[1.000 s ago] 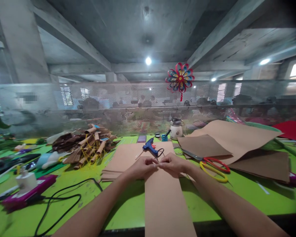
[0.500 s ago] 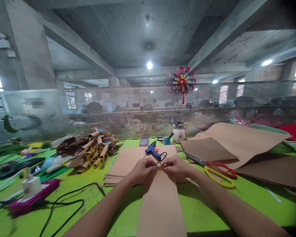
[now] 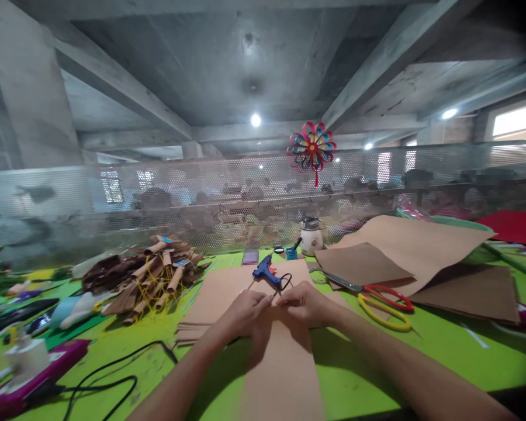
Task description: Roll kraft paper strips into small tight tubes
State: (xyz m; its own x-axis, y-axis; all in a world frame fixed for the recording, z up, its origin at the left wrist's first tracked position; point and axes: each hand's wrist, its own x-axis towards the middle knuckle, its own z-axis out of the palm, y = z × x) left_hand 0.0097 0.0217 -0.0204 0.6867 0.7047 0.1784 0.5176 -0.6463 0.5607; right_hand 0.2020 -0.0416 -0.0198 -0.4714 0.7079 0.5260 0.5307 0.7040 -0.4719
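A long strip of brown kraft paper (image 3: 284, 368) runs from the table's near edge up to my two hands. My left hand (image 3: 249, 310) pinches its far end at the left corner. Close beside it, my right hand (image 3: 304, 304) pinches the same end on the right, and the fingertips almost meet. Just beyond the hands, a blue glue gun (image 3: 267, 272) with a red trigger lies on a stack of brown paper sheets (image 3: 210, 298). What the fingertips do at the paper's edge is too small to make out.
Scissors (image 3: 383, 304) with red and yellow handles lie at right, before large brown paper sheets (image 3: 407, 245). Tied brown paper pieces (image 3: 158, 275) pile up at left. A purple power strip (image 3: 39, 374) and black cable (image 3: 114, 351) sit front left. A white jar (image 3: 311, 238) stands behind.
The view has turned slightly right, so everything sits further left. Both hands remain pinched at the strip's far end, and have come slightly nearer to me.
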